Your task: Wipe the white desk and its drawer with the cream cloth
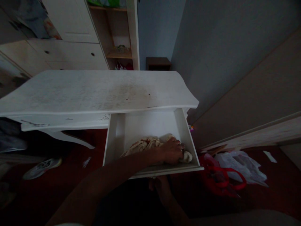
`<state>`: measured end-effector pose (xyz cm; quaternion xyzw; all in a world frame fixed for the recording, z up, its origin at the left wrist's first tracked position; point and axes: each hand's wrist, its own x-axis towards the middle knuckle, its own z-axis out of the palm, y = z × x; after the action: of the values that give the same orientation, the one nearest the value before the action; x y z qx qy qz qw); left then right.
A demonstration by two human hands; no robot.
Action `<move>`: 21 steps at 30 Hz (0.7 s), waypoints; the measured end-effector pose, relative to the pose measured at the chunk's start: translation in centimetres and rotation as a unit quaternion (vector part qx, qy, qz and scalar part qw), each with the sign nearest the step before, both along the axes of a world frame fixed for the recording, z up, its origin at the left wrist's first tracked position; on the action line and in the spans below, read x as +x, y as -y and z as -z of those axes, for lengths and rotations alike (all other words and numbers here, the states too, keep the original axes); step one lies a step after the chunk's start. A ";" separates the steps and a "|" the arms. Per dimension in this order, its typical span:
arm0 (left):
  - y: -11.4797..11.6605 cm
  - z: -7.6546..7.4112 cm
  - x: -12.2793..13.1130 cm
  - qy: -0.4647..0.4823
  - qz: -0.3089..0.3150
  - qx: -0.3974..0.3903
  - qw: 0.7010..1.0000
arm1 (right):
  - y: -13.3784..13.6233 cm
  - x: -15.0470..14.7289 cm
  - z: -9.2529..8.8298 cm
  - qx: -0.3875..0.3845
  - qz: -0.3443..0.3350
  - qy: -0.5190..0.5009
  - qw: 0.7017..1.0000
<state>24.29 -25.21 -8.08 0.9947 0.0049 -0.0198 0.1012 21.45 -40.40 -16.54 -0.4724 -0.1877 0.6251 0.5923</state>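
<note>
A white desk [94,91] has its right-hand drawer [185,135] pulled out. Inside the drawer lies a crumpled cream cloth with reddish print [143,145]. My left hand [172,151] reaches in from the lower left and lies on the cloth near the drawer's front right corner, with its fingers curled into the fabric. My right hand [161,185] is in shadow just below the drawer's front panel. Its fingers are hidden by the panel and the darkness.
A red bag [218,177] and a white plastic bag [242,166] lie on the dark red floor right of the drawer. A shoe [42,167] lies on the floor under the desk at left. White cupboards and an open shelf [117,53] stand behind the desk. A wall and a wardrobe side are at right.
</note>
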 end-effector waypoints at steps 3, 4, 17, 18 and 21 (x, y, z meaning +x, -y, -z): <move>-0.1 0.0 -0.4 -0.016 -0.031 0.009 0.999 | 0.1 0.2 0.0 0.011 -0.018 0.017 1.000; -0.1 0.0 -0.8 -0.012 -0.060 0.017 0.998 | 0.1 0.2 0.1 0.008 -0.018 0.018 1.000; -7.4 -1.9 -15.3 0.144 -0.646 -0.160 0.732 | 0.3 0.2 1.8 -0.017 0.017 -0.017 1.000; -7.6 -1.5 -15.7 0.176 -0.652 -0.186 0.713 | 0.4 0.3 1.9 -0.016 0.021 -0.019 0.999; -7.2 -0.2 -15.8 0.319 -0.680 -0.237 0.616 | 0.4 0.4 2.1 -0.019 0.022 -0.026 0.999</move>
<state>8.44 -17.96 -7.91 0.5919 0.6427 0.3726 0.3128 21.88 -40.84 -18.60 -0.4711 -0.1499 0.6277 0.6014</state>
